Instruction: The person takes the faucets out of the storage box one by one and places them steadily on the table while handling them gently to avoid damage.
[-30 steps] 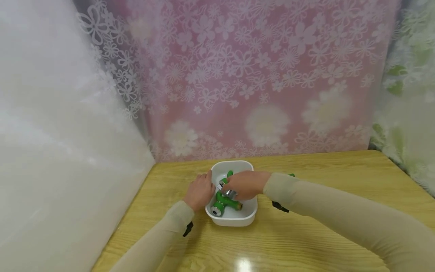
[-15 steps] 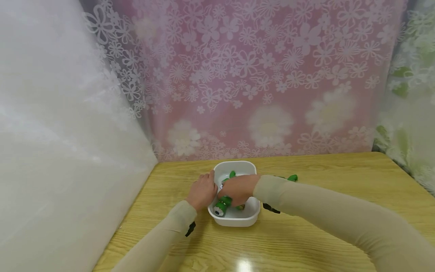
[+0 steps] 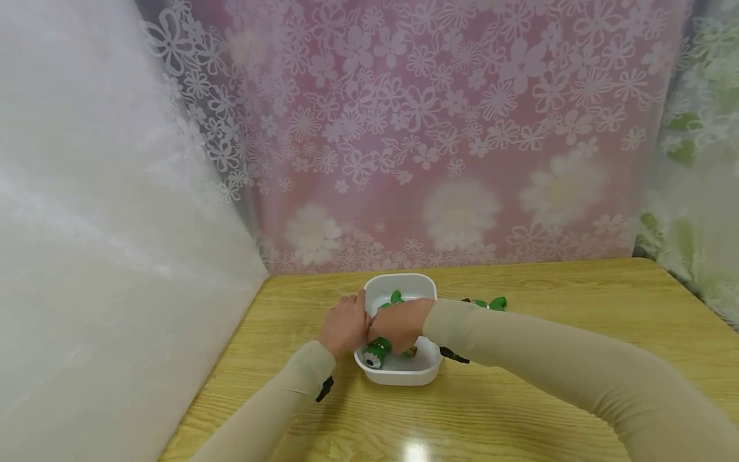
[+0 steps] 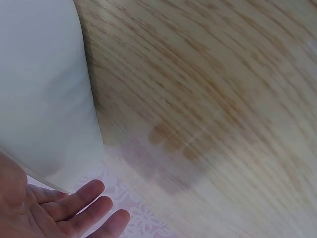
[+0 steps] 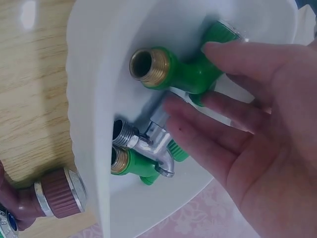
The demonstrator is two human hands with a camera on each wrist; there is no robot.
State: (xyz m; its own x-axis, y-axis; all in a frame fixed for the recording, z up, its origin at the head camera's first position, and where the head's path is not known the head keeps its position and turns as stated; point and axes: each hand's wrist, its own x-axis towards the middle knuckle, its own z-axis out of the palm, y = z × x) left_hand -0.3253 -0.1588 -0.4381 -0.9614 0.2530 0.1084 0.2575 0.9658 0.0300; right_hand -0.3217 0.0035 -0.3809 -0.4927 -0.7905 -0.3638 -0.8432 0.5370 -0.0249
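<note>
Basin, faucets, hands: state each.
White basin: upright on table
Nearer green faucet: in basin
Farther green faucet: in basin
Silver faucet: lying in basin
Maroon faucet: on table beside basin
Outer green part: on table
Left hand: at rim, fingers extended
Right hand: in basin, fingers extended

Okay, did a headcount. One white plastic tub (image 3: 398,378), and I get three angle valves in it: two green ones (first green valve (image 5: 188,77), second green valve (image 5: 136,163)) plus one chrome valve (image 5: 147,146). Out on the table (image 3: 554,285), just one of those, there's one maroon valve (image 5: 62,194) and at least one green valve out there (image 3: 498,303); a sleeve hides part of that spot, so call it five valves minimum. Two hands (left hand (image 3: 344,325), right hand (image 3: 401,324)), two beige sleeves (image 3: 554,353), two black wrist pieces (image 3: 455,355). Backdrop sheets: three, so one whitish sheet (image 3: 98,224), one pink floral sheet (image 3: 450,96), one leafy sheet (image 3: 693,173).
</note>
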